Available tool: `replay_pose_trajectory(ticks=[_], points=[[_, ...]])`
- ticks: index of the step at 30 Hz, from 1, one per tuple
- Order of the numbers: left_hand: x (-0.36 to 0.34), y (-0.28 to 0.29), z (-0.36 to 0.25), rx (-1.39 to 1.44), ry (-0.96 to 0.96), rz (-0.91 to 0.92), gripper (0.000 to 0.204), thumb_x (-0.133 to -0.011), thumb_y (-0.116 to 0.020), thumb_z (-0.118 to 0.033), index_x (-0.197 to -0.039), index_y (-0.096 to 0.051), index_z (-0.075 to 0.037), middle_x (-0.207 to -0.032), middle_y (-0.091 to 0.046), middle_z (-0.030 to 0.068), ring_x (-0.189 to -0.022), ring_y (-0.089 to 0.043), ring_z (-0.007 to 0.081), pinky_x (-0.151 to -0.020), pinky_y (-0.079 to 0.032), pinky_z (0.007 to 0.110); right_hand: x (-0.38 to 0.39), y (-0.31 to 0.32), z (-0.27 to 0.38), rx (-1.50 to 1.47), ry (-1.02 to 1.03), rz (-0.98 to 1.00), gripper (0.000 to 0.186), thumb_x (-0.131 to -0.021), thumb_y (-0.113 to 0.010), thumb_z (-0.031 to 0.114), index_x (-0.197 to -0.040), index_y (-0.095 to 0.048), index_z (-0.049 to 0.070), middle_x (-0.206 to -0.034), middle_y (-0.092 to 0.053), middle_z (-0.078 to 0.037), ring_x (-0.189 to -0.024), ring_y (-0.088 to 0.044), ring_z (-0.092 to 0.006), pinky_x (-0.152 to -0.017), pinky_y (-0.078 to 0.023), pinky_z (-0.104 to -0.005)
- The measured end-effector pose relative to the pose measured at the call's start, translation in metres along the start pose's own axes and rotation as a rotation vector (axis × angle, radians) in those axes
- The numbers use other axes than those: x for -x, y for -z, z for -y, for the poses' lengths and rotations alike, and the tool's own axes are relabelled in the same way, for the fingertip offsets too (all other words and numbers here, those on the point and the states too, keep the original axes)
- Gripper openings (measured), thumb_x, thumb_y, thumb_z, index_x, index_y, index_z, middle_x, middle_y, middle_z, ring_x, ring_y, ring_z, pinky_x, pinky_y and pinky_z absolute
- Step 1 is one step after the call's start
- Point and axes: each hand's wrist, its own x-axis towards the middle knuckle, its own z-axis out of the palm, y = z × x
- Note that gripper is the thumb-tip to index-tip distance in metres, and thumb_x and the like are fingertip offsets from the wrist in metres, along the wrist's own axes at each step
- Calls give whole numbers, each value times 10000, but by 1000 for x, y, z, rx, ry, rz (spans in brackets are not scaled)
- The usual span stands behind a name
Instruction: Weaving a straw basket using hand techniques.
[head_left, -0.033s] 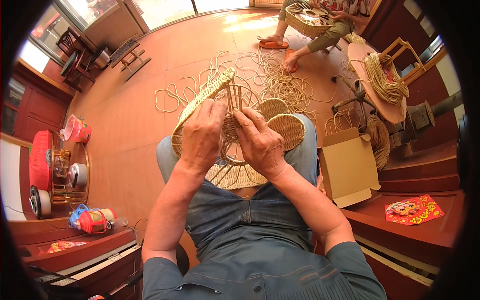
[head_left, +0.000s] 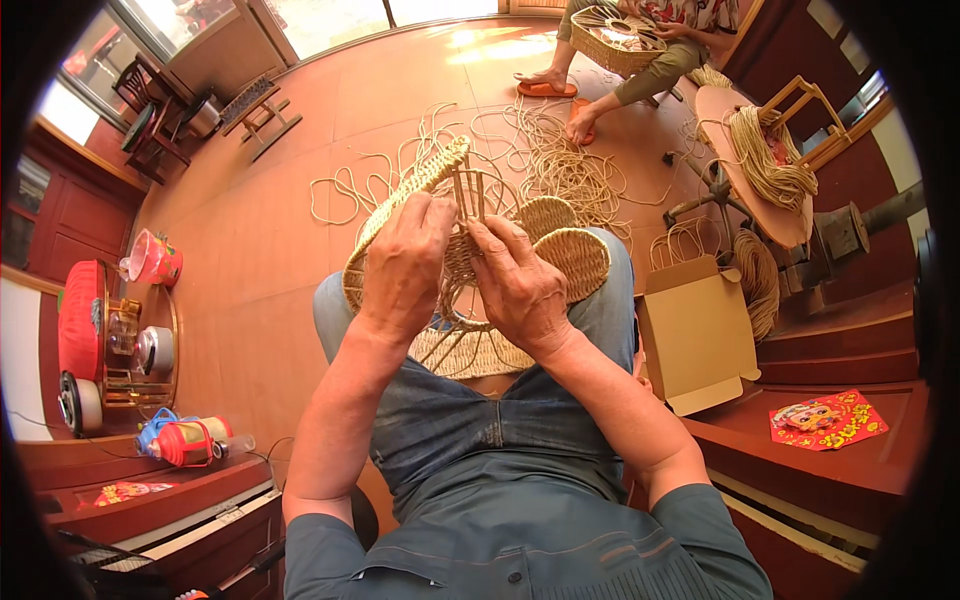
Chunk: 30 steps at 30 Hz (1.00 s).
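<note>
A straw-coloured woven piece (head_left: pixel 462 345) with rounded petal-like panels (head_left: pixel 570 260) rests across my jeans-clad lap, with bare upright rods (head_left: pixel 470 188) at its middle. My left hand (head_left: pixel 405 265) pinches at the weave beside the rods, its fingertips close to the braided left rim (head_left: pixel 450 155). Against the rods from the right, my right hand (head_left: pixel 520 290) grips with bent fingers. Both hands hide the part between their fingertips, so any single strand held there cannot be made out.
Loose cord (head_left: pixel 560 160) lies beyond my knees. Another person (head_left: pixel 640 80) sits at upper right holding a woven basket (head_left: pixel 610 50). An open cardboard box (head_left: pixel 700 345) and oval board (head_left: pixel 780 215) with coiled cord stand right; kettles (head_left: pixel 150 352), a bucket (head_left: pixel 155 262) and thermoses (head_left: pixel 190 440) sit left.
</note>
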Motion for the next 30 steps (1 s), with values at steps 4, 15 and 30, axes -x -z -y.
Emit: replay_pose_trajectory(ticks=[4, 15, 30], points=[[-17, -3, 8, -39, -185, 5, 248, -943, -666, -51, -1190, -683, -30, -1126, -657, 149, -1054, -717, 331, -894, -608, 430, 0, 0, 3, 35, 6, 36, 478, -989, -756, 76, -1458, -671, 35, -1379, -679, -165, -1051, -789, -342, -838, -642, -401], [6, -6, -3, 344, 211, -166, 300, -1038, -718, -21, -1331, -689, -75, -1031, -771, 135, -902, -769, 341, -770, -596, 455, -10, 3, 12, -35, -109, 75, 398, -1010, -744, 125, -1403, -685, 103, -1293, -669, -150, -1008, -770, -358, -804, -630, -438], [15, -3, 9, 190, 128, 82, 606, -1024, -663, 43, -1596, -508, -85, -1069, -779, 128, -983, -776, 350, -853, -616, 474, -19, 5, 15, -92, -167, 94, 275, -1024, -722, 106, -1296, -710, 71, -1224, -722, -157, -1014, -760, -385, -810, -625, -463]])
